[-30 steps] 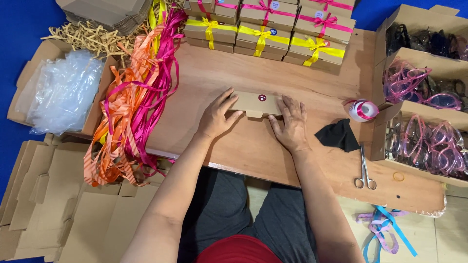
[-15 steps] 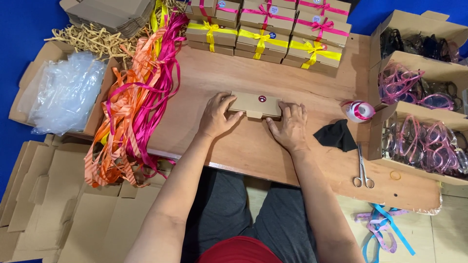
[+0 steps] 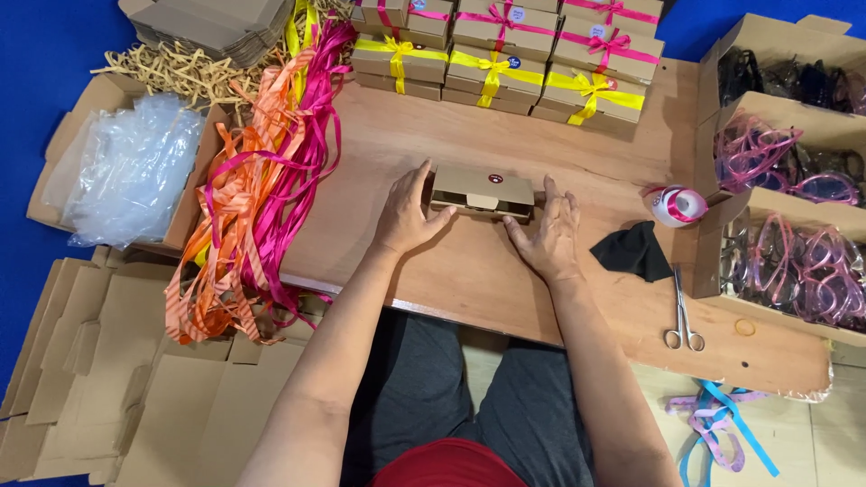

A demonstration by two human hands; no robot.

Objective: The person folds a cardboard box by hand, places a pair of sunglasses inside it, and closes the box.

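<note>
A small brown cardboard box (image 3: 483, 188) with a round sticker on its lid lies in the middle of the wooden board (image 3: 469, 271). My left hand (image 3: 408, 214) rests flat on the board, its thumb and fingers touching the box's left end. My right hand (image 3: 547, 236) lies flat against the box's right end, fingers spread. Neither hand lifts the box; both press against its sides.
Ribbon-tied boxes (image 3: 505, 63) are stacked at the back. Orange and pink ribbons (image 3: 262, 194) hang off the left edge. A ribbon roll (image 3: 675, 205), black cloth (image 3: 637, 250) and scissors (image 3: 682, 311) lie to the right. Cartons of coloured glasses (image 3: 794, 225) stand far right; flat cardboard (image 3: 135, 397) lies lower left.
Both hands stay at the box's ends; the fingers have shifted slightly along its sides. The box has hardly moved.
</note>
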